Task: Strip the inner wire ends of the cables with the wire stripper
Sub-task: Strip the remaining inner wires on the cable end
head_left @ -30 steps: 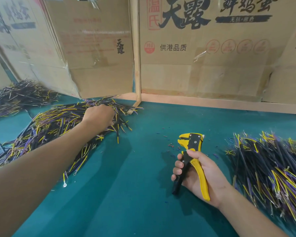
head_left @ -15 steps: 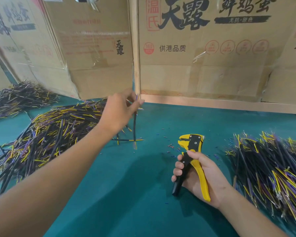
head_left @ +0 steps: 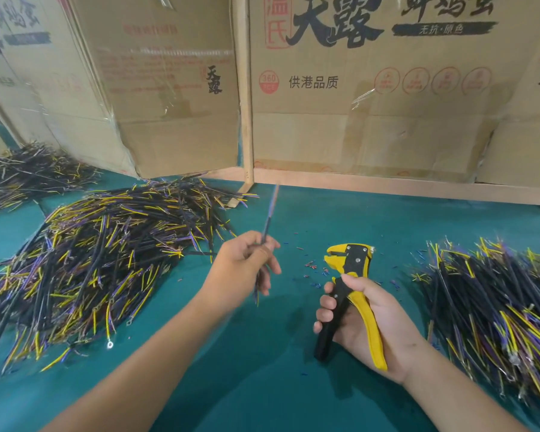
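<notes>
Since the earlier frame, you are bringing your left hand (head_left: 247, 263) off the left cable pile (head_left: 106, 251), pinching one cable (head_left: 267, 226) upright above the green table (head_left: 262, 353). Your right hand (head_left: 365, 322) is gripping the wire stripper (head_left: 349, 294) with its handles spread, head pointing away, beside the right cable pile (head_left: 496, 307).

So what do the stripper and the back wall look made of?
Stripper: yellow and black handles with a matte, moulded look, probably plastic, with small silvery rivets on the head that look metal. Wall: brown printed cardboard, creased and taped, on a pale wooden frame.
</notes>
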A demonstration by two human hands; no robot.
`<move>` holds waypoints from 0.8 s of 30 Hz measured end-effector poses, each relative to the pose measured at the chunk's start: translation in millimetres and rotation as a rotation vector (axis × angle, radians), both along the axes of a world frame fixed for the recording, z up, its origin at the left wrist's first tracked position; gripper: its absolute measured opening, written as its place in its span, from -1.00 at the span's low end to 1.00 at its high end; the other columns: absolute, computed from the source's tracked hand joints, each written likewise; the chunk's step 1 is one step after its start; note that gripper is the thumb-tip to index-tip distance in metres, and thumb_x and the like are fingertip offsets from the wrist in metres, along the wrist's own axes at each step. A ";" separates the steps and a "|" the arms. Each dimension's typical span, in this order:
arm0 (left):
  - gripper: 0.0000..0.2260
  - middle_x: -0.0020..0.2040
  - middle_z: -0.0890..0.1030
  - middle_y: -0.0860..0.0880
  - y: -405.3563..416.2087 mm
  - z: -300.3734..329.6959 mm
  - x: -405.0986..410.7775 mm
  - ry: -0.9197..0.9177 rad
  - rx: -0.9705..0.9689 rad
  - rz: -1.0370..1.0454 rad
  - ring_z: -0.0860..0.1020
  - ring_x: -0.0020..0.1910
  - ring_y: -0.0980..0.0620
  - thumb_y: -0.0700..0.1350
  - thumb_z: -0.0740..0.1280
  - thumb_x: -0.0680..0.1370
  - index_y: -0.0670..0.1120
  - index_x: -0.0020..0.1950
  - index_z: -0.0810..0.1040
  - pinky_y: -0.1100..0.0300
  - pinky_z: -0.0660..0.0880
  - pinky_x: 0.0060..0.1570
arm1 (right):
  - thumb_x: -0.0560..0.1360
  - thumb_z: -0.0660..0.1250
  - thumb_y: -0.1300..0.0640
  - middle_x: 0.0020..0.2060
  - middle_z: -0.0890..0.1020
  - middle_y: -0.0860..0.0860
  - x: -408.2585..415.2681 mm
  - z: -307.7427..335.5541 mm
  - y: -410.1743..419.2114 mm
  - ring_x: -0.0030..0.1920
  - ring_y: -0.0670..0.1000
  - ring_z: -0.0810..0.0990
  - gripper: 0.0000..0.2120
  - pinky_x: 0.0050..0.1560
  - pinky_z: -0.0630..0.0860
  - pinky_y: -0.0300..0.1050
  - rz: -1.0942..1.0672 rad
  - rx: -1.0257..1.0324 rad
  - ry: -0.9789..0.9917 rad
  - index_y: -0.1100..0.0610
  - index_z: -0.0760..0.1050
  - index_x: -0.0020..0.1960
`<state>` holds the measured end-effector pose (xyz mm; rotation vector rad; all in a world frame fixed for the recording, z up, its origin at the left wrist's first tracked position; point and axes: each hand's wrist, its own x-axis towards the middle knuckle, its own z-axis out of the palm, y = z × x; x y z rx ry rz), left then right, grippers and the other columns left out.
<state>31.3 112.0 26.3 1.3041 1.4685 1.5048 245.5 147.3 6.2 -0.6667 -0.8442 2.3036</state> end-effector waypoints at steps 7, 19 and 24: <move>-0.74 -0.42 0.53 -0.04 -9.0 1.8 22.5 -0.163 -0.070 -0.073 0.32 -0.56 0.08 -0.06 0.21 0.68 -0.09 -0.10 0.60 0.33 0.20 -0.58 | 0.47 0.35 0.00 -0.28 0.41 0.11 -0.6 0.9 -0.6 -0.31 0.10 0.42 -0.75 -0.18 0.53 0.06 0.005 0.013 -0.003 0.21 0.51 -0.08; -0.77 -0.36 0.56 -0.08 -16.7 3.9 30.8 -0.179 -0.053 -0.179 0.39 -0.54 0.03 -0.14 0.27 0.65 -0.10 -0.16 0.63 0.25 0.34 -0.54 | 0.40 0.36 0.01 -0.29 0.40 0.10 -3.1 3.7 -2.4 -0.33 0.09 0.40 -0.72 -0.16 0.45 0.07 -0.028 0.009 -0.027 0.22 0.47 -0.06; -0.79 -0.31 0.57 -0.07 -16.6 6.2 30.2 -0.406 -0.077 -0.192 0.46 -0.44 0.05 -0.15 0.28 0.64 -0.17 -0.12 0.65 0.26 0.44 -0.43 | 0.42 0.35 0.01 -0.29 0.40 0.11 -3.7 4.0 -2.6 -0.33 0.09 0.40 -0.73 -0.18 0.46 0.07 -0.029 0.010 -0.026 0.22 0.49 -0.08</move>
